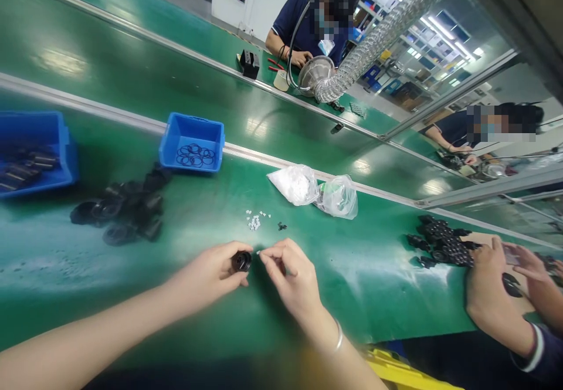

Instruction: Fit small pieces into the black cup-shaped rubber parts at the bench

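Observation:
My left hand (220, 268) is closed around a round black plastic part (241, 261), its hollow end turned toward my right hand. Thumb and forefinger of my right hand (291, 273) pinch a tiny white piece (258, 253), a short gap away from the black part. Just beyond my hands lies a loose group of small white pieces (254, 223). To the right of that group is a little cluster of tiny black pieces (282, 226).
Blue bins hold black rings (196, 155) and dark cylinders (30, 170). Black parts (127, 205) are heaped at left. Two plastic bags (295, 185) lie by the metal rail. A co-worker's hands (492, 273) work at right beside more black parts (442, 242). Other people sit opposite.

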The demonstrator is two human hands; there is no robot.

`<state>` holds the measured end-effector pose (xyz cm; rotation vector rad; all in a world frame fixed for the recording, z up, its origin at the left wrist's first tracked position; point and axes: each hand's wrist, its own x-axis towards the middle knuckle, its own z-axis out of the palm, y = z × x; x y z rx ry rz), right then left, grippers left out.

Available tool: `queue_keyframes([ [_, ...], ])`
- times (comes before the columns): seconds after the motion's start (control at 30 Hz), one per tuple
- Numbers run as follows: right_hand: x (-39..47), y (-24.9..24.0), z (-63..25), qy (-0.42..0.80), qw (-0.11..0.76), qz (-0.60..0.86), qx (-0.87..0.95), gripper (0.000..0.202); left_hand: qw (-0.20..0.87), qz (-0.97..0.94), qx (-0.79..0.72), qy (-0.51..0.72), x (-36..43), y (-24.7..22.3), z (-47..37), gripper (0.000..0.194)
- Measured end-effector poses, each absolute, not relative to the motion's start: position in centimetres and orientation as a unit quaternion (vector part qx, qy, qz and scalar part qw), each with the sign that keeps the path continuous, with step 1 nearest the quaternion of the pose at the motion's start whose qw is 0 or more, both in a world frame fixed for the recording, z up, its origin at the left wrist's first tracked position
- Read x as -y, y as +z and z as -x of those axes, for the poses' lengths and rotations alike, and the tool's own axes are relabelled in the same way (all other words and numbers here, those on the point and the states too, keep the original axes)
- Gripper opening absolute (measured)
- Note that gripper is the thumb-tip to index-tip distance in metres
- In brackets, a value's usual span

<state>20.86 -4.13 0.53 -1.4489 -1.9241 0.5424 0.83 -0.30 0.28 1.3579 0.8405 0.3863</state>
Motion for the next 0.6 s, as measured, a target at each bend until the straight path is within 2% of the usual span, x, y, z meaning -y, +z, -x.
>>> queue_keyframes([
  [0.13,5.1,-0.3,-18.9,0.123,0.299,0.498,0.804,0.014,0.593,-0.672,-0.414,0.160,0.2,0.8,-1.0,0.036],
  [0.27,5.4,-0.9,-18.6,0.042,0.239,0.485,0.840,0.015,0.590,-0.674,-0.411,0.168,0.4,0.4,-0.9,0.040],
  [0.6,5.4,-0.6,-18.6,-0.001,0.201,0.473,0.858,0.013,0.567,-0.700,-0.405,0.157,0.2,0.3,-1.0,0.043],
])
